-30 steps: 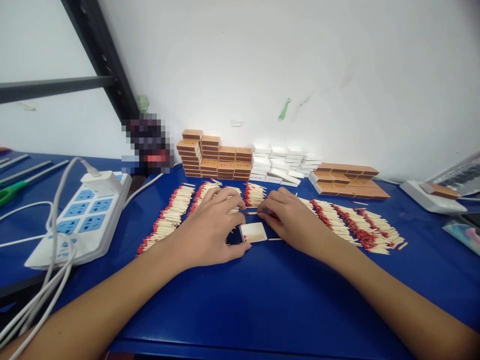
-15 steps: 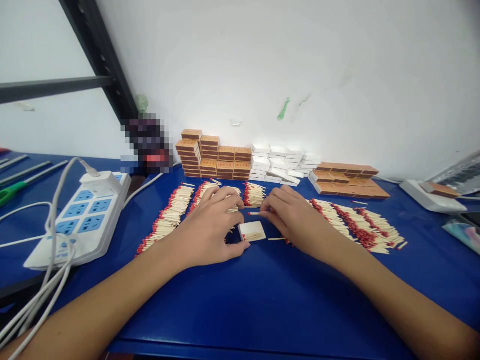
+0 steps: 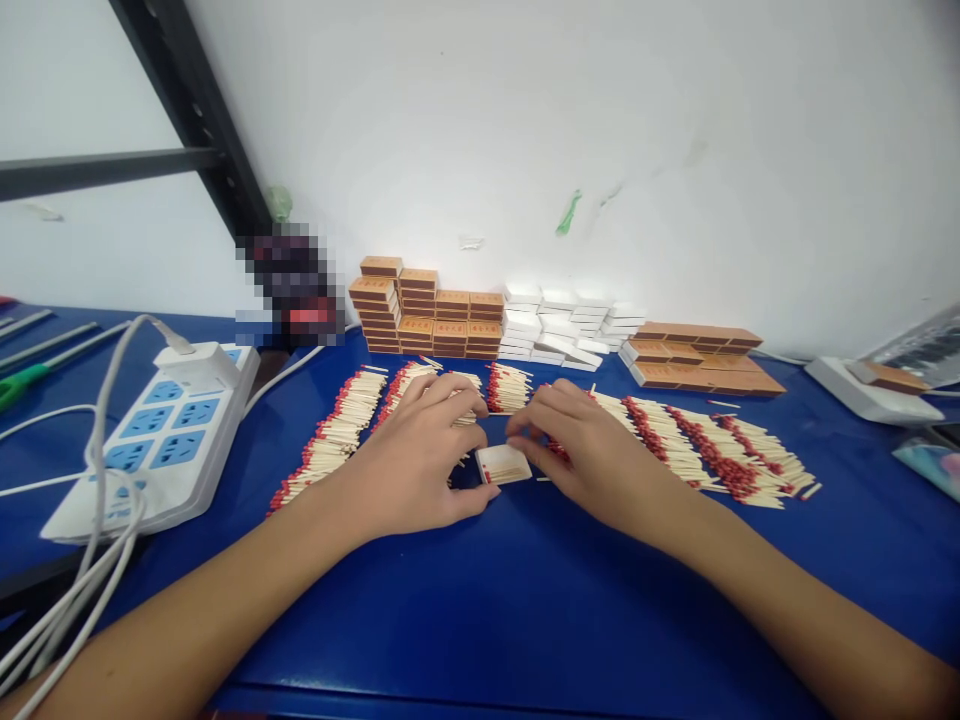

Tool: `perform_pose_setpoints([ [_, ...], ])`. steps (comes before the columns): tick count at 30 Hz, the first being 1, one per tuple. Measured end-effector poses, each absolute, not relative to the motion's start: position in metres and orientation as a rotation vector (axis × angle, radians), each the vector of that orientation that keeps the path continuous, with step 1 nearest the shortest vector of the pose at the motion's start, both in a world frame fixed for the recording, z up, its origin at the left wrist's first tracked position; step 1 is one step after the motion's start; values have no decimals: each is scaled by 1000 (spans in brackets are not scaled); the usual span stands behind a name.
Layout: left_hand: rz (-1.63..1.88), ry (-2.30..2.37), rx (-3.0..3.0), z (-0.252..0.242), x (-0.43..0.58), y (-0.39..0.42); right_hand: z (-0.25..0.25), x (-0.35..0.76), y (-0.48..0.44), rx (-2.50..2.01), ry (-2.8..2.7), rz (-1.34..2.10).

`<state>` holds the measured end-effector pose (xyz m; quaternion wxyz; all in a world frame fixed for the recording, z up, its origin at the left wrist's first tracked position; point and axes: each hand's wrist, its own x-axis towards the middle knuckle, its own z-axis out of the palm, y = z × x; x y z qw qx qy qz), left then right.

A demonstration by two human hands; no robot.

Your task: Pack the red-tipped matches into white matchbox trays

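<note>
A small white matchbox tray [image 3: 516,476] lies on the blue table with several red-headed matches [image 3: 504,470] inside it. My left hand [image 3: 427,455] grips the tray's left end, thumb at the near side and fingers curled at the far side. My right hand [image 3: 570,440] hovers close by the tray's far right corner, its thumb and fingers bent together in a pinch. Whether a match sits between those fingertips is too small to tell. Loose matches [image 3: 510,385] lie just beyond both hands, and some are hidden under them.
Brown matchboxes [image 3: 450,335] stand stacked against the wall, beside white trays [image 3: 555,325] and brown matchbox sleeves [image 3: 697,360]. Match rows fan out left [image 3: 341,420] and right [image 3: 735,460]. A power strip [image 3: 161,430] with cables is at the left.
My right hand has shifted slightly left, toward the tray. The match that showed at its fingertips is no longer visible there, and another red head shows in the tray. My left hand stays put.
</note>
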<state>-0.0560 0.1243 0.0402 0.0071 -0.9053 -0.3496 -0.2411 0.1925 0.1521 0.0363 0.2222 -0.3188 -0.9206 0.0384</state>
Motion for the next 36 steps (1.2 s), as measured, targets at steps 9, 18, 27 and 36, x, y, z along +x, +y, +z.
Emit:
perform_pose_setpoints([
  [9,-773,-1102,-2828,41,-56,124,22,194,171,-896,-2541,-13],
  [18,-791,-1094,-2830,41,-56,123,19,199,175,-913,-2511,-125],
  [27,-770,-1079,-2825,40,-55,124,16,194,179,-941,-2512,-117],
  [36,-768,-1078,-2827,40,-57,124,16,196,186,-1022,-2618,-229],
])
